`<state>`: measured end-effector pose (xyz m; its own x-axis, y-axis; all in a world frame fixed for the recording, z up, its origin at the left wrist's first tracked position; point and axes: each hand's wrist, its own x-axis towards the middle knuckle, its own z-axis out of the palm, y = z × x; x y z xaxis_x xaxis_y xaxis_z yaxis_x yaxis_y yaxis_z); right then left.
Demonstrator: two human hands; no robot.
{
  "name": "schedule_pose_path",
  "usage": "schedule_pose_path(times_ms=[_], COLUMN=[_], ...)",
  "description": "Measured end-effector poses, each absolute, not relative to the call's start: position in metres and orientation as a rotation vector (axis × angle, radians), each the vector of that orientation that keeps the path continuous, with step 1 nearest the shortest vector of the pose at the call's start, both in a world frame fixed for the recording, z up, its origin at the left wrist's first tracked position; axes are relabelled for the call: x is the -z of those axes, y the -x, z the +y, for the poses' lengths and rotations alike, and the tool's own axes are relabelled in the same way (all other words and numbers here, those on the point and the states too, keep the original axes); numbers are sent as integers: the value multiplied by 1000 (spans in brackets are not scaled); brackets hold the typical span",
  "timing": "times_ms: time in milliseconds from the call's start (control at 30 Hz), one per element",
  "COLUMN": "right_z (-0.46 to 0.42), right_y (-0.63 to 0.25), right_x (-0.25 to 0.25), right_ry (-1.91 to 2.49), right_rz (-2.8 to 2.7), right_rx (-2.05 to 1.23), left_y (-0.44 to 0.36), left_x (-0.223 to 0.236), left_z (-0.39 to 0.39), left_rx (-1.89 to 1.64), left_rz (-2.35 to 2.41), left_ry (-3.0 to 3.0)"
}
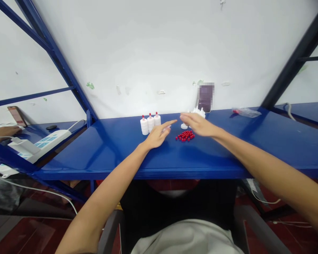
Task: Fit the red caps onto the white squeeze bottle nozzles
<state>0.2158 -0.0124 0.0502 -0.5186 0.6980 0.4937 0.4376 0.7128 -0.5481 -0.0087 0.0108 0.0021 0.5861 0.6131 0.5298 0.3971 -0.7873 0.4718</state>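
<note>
My left hand (159,134) reaches over the blue shelf (122,151), forefinger stretched out, with something small and white under its fingers that I cannot make out. Just left of it stand three white bottles with red tips (149,123). My right hand (198,124) hovers palm down with fingers stretched out above a pile of several small red caps (186,135). A white bottle (184,126) without a cap and a few more white bottles (200,112) sit right behind that hand.
A phone (205,98) leans against the white wall. A clear plastic bag (246,112) lies at the right. Blue and black frame struts rise on both sides. At the left, a power strip (49,139) with cables, and another person's hand (2,131).
</note>
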Motion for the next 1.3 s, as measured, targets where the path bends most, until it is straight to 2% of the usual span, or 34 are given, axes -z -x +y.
schedule_pose_path(times_ms=[100,267,400,733,967,1300], right_z=[-9,6,16,16,14,3], right_y=[-225,-222,-218,-212,-206,-207], right_x=[-52,-33,-23,-21,-21,-27], right_ry=[901,937,909,962,1037,1044], right_rz=[-2153,-2485,-2538,-2536,-2454,-2536], right_rx=[-367,-144,-64,-130,-365,-331], left_y=[15,9,8,8,7,8], left_x=[0,3,3,0,-2,-2], left_z=[13,14,15,12,10,10], left_rx=[-1043,-1099,-1094,-1072,-1050,-1043], left_rz=[893,917,953,967,967,937], left_ry=[-2437,-2468,-2492,-2493,-2502,-2523])
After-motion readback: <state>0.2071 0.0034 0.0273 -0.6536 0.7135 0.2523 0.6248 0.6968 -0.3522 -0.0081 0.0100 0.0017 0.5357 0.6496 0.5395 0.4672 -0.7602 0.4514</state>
